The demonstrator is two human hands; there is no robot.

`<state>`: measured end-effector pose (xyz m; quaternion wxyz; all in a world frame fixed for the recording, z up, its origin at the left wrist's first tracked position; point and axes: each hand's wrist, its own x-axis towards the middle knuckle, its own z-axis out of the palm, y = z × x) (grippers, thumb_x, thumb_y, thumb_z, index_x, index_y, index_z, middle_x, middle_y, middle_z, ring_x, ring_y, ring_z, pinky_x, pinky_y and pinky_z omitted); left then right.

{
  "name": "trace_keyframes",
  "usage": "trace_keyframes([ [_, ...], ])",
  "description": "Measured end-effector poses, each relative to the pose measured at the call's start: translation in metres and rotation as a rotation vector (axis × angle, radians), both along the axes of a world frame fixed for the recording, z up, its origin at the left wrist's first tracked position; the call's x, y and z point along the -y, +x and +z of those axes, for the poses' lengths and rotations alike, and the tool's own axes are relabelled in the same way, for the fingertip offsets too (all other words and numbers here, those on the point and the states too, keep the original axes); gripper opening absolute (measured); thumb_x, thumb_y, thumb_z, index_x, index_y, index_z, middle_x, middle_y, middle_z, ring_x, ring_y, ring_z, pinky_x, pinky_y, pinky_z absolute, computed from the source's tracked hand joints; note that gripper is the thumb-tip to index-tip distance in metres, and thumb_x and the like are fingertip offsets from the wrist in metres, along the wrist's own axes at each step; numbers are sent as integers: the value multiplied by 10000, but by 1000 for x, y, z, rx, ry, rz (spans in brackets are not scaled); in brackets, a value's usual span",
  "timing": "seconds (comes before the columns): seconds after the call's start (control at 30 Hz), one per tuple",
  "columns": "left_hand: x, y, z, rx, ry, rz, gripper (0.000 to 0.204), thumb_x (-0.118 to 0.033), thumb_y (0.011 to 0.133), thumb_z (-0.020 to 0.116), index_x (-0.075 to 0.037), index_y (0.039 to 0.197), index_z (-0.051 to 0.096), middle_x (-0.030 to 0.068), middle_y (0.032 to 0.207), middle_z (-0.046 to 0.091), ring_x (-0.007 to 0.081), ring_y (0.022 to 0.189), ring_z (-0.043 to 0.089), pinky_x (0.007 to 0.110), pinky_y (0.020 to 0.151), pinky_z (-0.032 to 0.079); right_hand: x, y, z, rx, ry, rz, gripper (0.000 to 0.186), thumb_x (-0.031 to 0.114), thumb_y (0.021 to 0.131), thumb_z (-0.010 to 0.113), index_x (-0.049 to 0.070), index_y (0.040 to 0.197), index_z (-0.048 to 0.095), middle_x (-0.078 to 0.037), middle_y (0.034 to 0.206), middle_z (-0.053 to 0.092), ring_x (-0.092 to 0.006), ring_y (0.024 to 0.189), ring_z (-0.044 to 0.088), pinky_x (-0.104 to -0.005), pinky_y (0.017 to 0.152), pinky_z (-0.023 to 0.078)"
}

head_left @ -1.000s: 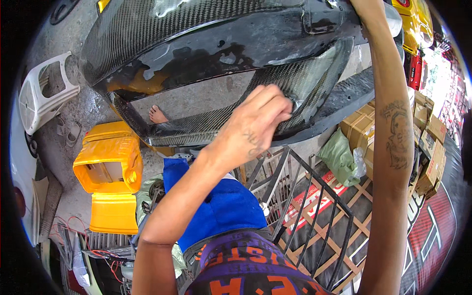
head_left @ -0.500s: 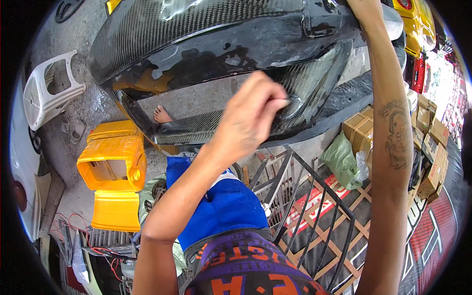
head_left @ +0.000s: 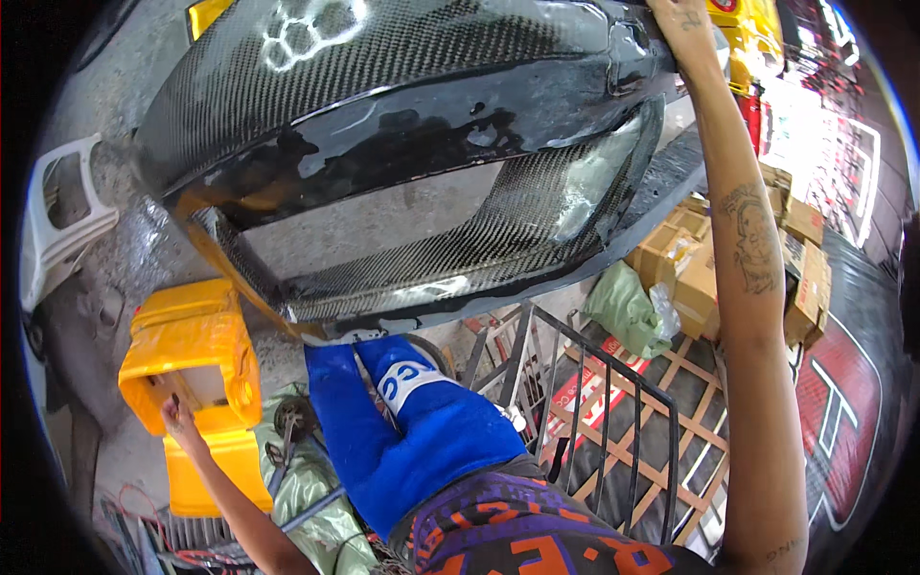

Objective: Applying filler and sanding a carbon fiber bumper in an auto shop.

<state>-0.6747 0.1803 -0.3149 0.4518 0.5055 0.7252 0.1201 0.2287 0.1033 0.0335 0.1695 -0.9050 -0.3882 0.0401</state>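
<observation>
A large black car bumper [head_left: 441,91] with glossy carbon-fibre weave fills the upper middle, its long opening toward me. At its upper right end my right hand [head_left: 682,29] grips the edge; the fingertips are cut off by the picture's top. My left hand [head_left: 179,422] is low on the left, away from the bumper and in front of a yellow plastic container [head_left: 182,359] with a cut-out side. Its fingers look pinched together. A tiny dark spot shows at their tips, too small to name.
A white plastic chair [head_left: 65,225] lies at far left. Black metal railing [head_left: 613,359] and a wooden lattice [head_left: 685,402] are to the right below the bumper. Cardboard boxes [head_left: 695,287] and a green bag [head_left: 623,309] sit beside my right arm.
My left hand has left the bumper's opening and swung down and left to the yellow container. The right hand keeps its hold on the bumper while the whole view has shifted.
</observation>
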Motion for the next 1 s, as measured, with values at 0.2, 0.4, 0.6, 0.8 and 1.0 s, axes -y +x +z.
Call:
trace_keyframes([
  [0.2, -29, -45, -180, 138, -144, -23, 146, -67, 988, 623, -58, 1133, 615, -26, 881, 563, 77, 725, 511, 244, 605, 428, 8, 18, 4, 99, -117, -102, 451, 444, 960, 707, 16, 1085, 777, -69, 933, 768, -127, 869, 676, -258, 814, 495],
  [0.4, 18, -43, -247, 307, -218, 31, 159, -29, 966, 637, -17, 1124, 629, -5, 857, 597, 109, 715, 531, 270, 632, 469, -1, 13, 5, 11, -92, -83, 366, 396, 1006, 670, 48, 1070, 768, 18, 869, 695, -70, 781, 607, -224, 719, 452],
  [0.6, 15, -43, -230, 367, -276, -55, 183, -81, 969, 675, -1, 1126, 626, 17, 888, 619, 147, 758, 568, 319, 673, 501, 0, 9, 12, 44, -140, -172, 350, 429, 1001, 669, 91, 986, 758, 47, 753, 612, -69, 648, 529, -237, 585, 397],
  [0.8, 7, -29, -90, -208, 32, -361, 221, -120, 974, 723, 15, 1119, 625, 61, 1007, 658, 145, 884, 614, 323, 769, 533, -7, -2, 6, -88, -138, -210, 369, 430, 1002, 666, 76, 1036, 763, 7, 687, 619, -90, 579, 554, -261, 532, 423],
  [1.0, -55, 198, 142, 137, 177, -167, 228, -88, 1014, 671, 6, 1220, 644, 81, 1152, 685, 131, 1028, 634, 257, 959, 484, 11, 30, 3, 111, -115, -29, 493, 479, 970, 669, 6, 1053, 780, -95, 821, 745, -190, 770, 683, -305, 745, 507],
])
